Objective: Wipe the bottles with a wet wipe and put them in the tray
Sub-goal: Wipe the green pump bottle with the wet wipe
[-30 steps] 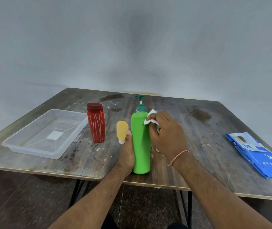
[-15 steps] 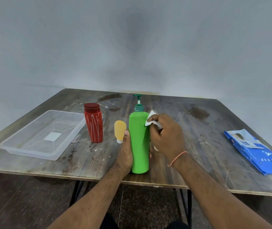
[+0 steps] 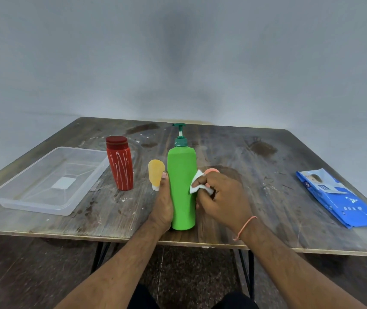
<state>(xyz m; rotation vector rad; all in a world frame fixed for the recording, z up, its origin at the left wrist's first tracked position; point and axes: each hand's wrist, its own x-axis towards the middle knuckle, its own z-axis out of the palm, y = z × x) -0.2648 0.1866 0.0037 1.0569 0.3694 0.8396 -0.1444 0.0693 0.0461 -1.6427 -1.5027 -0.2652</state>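
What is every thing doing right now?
green pump bottle: upright, held
left hand: grips the bottle
right hand: pinches the wipe
wet wipe: crumpled against the bottle
red bottle: upright, capped
yellow tube: standing on its cap
tray: holds no bottles
wipes pack: lying flat

Bench: your worn, stained dark wooden bench point(image 3: 234, 157).
Left: clear plastic tray point(image 3: 6, 200).
Middle: red white-streaked bottle point(image 3: 120, 166), small yellow tube point(image 3: 155, 175), tall green pump bottle point(image 3: 181, 186).
Right: blue wet-wipe pack point(image 3: 338, 199).

Probably a bare workroom: a stained wooden table point(image 3: 267, 175) against a plain grey wall point(image 3: 178, 52).
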